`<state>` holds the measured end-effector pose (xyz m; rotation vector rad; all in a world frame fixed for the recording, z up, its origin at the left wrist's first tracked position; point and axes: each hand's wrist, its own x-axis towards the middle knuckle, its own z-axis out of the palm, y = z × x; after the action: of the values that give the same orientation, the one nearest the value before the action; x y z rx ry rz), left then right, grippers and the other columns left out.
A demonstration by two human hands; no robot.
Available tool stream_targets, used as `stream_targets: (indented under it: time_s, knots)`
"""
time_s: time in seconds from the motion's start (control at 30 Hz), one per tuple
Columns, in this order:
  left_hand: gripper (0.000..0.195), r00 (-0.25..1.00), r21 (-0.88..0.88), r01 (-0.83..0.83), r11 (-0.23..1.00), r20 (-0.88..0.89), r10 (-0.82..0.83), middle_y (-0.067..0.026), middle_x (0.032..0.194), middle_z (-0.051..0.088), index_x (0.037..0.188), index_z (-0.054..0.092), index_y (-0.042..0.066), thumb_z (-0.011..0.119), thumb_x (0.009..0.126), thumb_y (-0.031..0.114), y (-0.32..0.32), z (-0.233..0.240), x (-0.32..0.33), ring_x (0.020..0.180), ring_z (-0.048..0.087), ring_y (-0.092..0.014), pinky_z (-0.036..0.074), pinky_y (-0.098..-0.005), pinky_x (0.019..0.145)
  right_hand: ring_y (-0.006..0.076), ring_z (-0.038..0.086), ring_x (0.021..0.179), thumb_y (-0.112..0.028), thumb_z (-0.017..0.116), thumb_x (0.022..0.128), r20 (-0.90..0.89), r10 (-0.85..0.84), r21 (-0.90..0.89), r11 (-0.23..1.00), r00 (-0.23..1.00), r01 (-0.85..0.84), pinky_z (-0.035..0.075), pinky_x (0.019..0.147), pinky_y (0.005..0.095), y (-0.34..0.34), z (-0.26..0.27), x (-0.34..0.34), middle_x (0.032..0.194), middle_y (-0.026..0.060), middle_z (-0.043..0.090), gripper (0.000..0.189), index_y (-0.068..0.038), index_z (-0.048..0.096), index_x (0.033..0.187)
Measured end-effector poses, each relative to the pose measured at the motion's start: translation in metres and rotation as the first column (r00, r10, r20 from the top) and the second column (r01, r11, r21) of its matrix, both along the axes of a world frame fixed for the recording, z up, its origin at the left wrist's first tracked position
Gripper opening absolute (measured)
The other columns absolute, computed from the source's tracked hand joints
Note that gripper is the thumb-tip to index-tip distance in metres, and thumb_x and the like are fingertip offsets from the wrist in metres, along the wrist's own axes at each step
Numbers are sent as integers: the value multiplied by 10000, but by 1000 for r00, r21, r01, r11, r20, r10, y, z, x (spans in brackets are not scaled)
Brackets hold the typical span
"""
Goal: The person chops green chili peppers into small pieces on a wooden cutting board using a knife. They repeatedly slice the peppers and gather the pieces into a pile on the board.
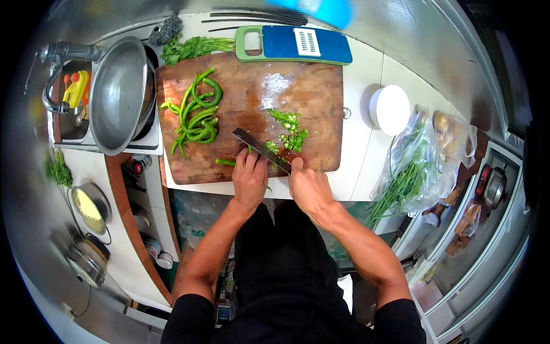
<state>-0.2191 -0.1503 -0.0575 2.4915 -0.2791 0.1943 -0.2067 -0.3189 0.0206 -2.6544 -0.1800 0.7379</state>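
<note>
My right hand [310, 188] grips the handle of a kitchen knife [260, 149], whose dark blade slants up to the left over a wooden cutting board [249, 99]. Pressed close to the blade's left side, my left hand [250, 177] holds a green chili pepper [225, 162] down near the board's front edge. Its fingers hide most of that pepper. Chopped green pepper [294, 141] lies on the board to the right of the blade, with some against the blade itself. A pile of whole long green peppers [200, 112] rests on the board's left side.
Behind the board lie a green-and-blue grater [326, 43] and leafy herbs [202, 46]. A large metal basin [118, 96] leans over the sink at left. A white bowl [390, 110] and bagged green stalks [404, 176] are at right. A pot [91, 206] stands on the left counter.
</note>
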Motion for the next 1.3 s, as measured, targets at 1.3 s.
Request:
stream_targets:
  time_s: [1.3]
  knots:
    - [110, 961, -115, -275, 954, -66, 269, -199, 1028, 593, 940, 644, -17, 699, 845, -25, -21, 1, -16, 951, 580, -425, 517, -499, 831, 485, 713, 703, -26, 541, 911, -72, 266, -61, 961, 961, -271, 569, 640, 579, 1, 10, 34, 734, 308, 689, 89, 41, 535, 969]
